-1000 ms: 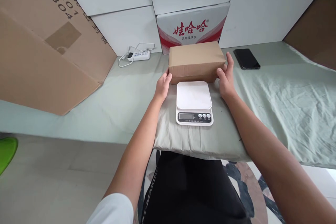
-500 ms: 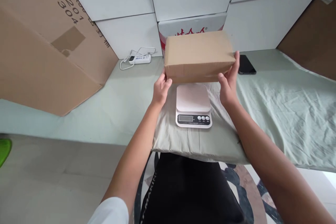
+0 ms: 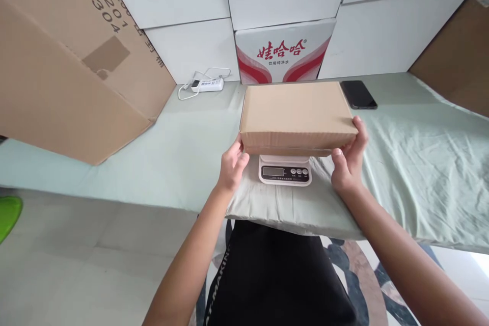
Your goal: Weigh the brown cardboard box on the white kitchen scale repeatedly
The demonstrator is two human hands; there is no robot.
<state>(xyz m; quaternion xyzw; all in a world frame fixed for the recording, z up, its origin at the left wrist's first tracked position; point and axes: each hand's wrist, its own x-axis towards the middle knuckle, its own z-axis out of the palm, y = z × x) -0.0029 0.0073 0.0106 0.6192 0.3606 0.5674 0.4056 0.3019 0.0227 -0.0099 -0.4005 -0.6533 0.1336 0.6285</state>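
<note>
Cardboard box (image 3: 296,112), one in all, sits level over the single white kitchen scale (image 3: 284,170), hiding its platform; whether it rests on it cannot be told. Left hand (image 3: 231,165) and right hand (image 3: 349,155) clasp the box's two ends. Keeping it flat, centred and clear of the display looks the sound way to weigh it. One black phone (image 3: 358,94), one power strip (image 3: 208,83) and one printed carton (image 3: 284,51) lie beyond on the green sheet (image 3: 420,163).
</note>
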